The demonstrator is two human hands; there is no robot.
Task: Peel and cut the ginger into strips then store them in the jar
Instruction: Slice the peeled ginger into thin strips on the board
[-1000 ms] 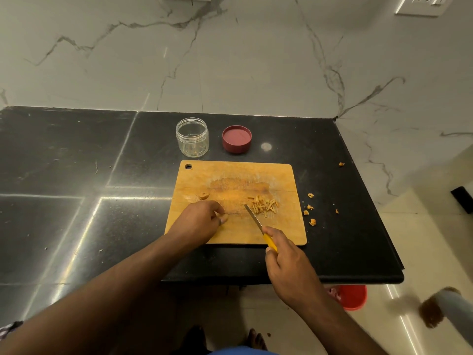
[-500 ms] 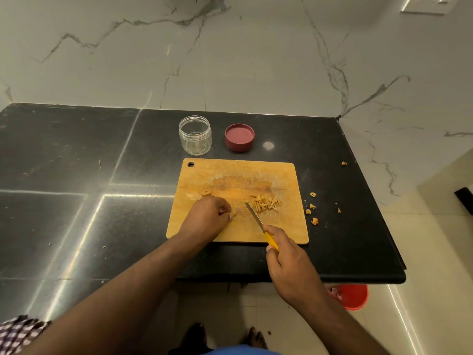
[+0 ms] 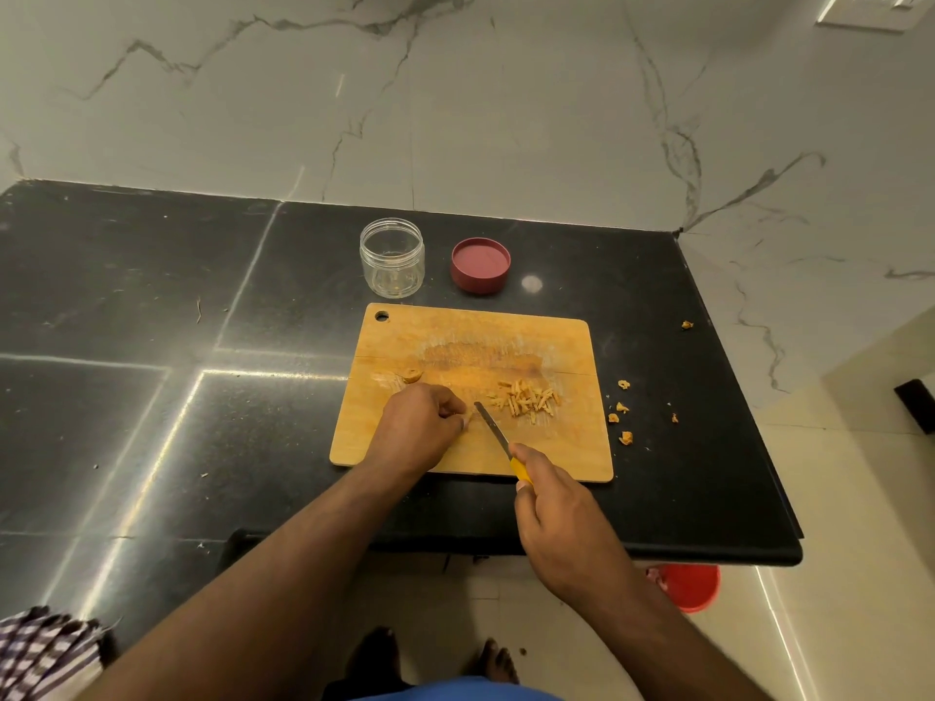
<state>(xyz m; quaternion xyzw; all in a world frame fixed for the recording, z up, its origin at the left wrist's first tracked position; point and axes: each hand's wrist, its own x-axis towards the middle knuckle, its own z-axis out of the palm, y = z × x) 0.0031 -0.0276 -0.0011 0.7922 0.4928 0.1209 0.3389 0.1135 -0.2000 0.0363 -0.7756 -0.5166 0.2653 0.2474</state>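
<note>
On the black counter lies a wooden cutting board (image 3: 506, 336). A pile of ginger strips (image 3: 526, 399) sits on its right half. My left hand (image 3: 420, 427) pinches a small ginger piece (image 3: 468, 418) against the board with curled fingers. My right hand (image 3: 561, 513) grips the yellow handle of a knife (image 3: 498, 437), whose blade tip lies just right of that piece. Another ginger chunk (image 3: 411, 375) rests on the board's left side. Behind the board stand an empty clear jar (image 3: 392, 258) and its red lid (image 3: 480, 265).
Ginger peel scraps (image 3: 622, 412) lie on the black counter (image 3: 152, 321) right of the board, near the counter's right edge. A red bucket (image 3: 690, 586) stands on the floor below. A marble wall rises behind the counter. Checked cloth (image 3: 40, 650) shows at the lower left.
My left hand has shifted slightly right along the board with the ginger piece. The knife blade has moved closer to my left fingers. The view has tilted a little.
</note>
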